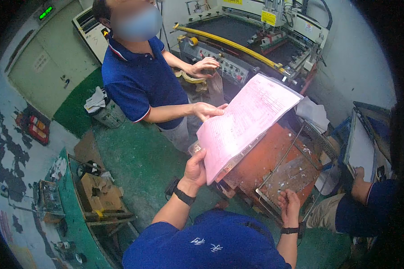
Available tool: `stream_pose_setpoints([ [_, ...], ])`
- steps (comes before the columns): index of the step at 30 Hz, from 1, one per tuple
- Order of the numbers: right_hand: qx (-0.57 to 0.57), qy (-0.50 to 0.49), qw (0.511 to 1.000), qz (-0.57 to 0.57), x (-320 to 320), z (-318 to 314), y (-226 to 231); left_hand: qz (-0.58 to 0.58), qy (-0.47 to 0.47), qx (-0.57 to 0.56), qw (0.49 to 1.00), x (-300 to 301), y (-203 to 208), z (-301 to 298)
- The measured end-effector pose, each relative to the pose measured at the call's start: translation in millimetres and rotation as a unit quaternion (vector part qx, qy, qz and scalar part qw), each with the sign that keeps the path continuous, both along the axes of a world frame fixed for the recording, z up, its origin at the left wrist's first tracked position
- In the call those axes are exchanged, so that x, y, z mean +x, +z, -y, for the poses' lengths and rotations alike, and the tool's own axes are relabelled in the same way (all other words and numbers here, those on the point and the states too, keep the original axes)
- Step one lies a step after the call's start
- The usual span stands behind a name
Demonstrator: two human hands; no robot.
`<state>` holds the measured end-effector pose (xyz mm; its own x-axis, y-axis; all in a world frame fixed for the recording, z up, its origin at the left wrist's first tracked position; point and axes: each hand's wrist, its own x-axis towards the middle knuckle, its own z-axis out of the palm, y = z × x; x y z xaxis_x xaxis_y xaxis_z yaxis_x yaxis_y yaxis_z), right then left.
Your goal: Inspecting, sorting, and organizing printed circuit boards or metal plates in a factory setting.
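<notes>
My left hand (195,167) grips the near left corner of a pink printed sheet (251,116), thumb on top. The sheet lies tilted over a clear plastic sleeve or board, whose edge shows beneath. A co-worker's hand (209,110) touches the sheet's far left edge; that person's other hand (204,67) is raised behind it. My right hand (290,205) hangs beside a metal wire rack (280,169), its fingers curled in with nothing visible in them. Both my wrists wear dark bands.
An orange-brown worktop (251,154) stands under the sheet. Behind is a printing machine (238,42) with a yellow bar. Another person's hand (360,175) touches a framed screen (361,148) at right. At left are a bin (108,114) and a cardboard box (103,193).
</notes>
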<state>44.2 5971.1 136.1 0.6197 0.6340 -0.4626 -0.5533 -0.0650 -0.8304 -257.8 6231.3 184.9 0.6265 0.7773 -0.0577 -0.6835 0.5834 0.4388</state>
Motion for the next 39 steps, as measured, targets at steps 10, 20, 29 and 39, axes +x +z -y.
stream_pose_setpoints([
  [10, -0.003, -0.001, 1.0, -0.012, 0.1, 6.8, -13.1, 0.032, 0.014, -0.016, 0.999, 1.4, -4.0, 0.8],
  [20, -0.015, -0.005, 1.0, -0.022, 6.2, 2.8, -12.2, -0.002, 0.019, -0.006, 1.0, 6.9, -12.6, 1.1],
  [29, -0.011, 0.006, 0.999, -0.029, 5.8, -10.0, -10.4, -0.018, -0.009, -0.018, 1.0, 10.5, -9.0, 0.3],
  [39, -0.02, 0.018, 0.999, -0.026, 1.4, -3.8, -12.0, -0.072, -0.042, -0.007, 0.997, 33.7, -17.6, 26.6],
])
